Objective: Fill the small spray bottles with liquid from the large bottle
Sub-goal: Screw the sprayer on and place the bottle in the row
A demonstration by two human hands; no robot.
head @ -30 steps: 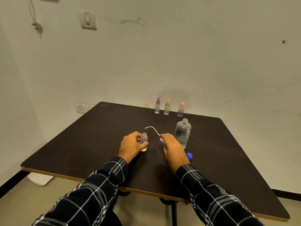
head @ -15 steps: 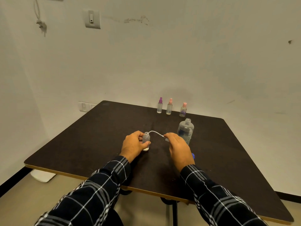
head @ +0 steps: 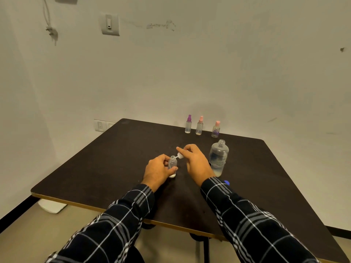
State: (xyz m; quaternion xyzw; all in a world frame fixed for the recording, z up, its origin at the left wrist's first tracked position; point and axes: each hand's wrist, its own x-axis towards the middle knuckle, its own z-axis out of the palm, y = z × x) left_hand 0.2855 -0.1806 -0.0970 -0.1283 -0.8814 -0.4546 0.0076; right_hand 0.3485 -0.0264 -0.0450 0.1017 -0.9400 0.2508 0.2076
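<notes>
Left hand (head: 158, 172) gripped small open bottle (head: 172, 165) upright on table (head: 106, 164); right hand (head: 195, 162) pinched spray head (head: 180, 155) at its mouth.

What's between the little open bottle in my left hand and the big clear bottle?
Head view: the right hand, pinching a white spray-pump top, lies between the small clear open bottle and the large clear uncapped bottle.

The table top (head: 91, 171) is dark, matt and smooth, with a pale wood-look edge. The large bottle (head: 218, 158) and small spray bottle (head: 172, 164) are clear glossy plastic, the spray cap (head: 180, 156) white plastic. The sleeves (head: 121, 221) are checked cloth.
</notes>
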